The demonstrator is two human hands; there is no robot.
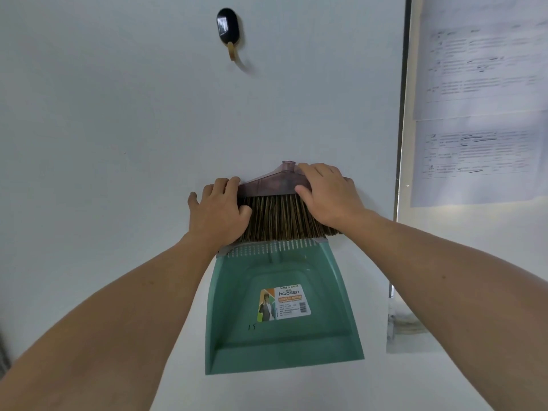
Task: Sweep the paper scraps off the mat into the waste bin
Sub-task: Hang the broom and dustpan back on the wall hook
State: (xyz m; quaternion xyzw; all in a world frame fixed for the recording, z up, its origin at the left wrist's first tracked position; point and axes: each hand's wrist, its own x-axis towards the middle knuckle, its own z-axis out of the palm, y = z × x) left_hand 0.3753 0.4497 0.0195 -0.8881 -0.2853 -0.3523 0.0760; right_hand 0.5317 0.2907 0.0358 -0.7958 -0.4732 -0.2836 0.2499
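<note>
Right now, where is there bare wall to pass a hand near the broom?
Bare wall: left of the left hand and dustpan, and between the hook and the broom head. Crowded: the right hand and the left both grip the broom head; posted sheets fill the right side.

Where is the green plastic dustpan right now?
In the head view, the green plastic dustpan sits low centre against the white wall, directly under the brown-bristled broom head that the left hand and right hand hold.
</note>
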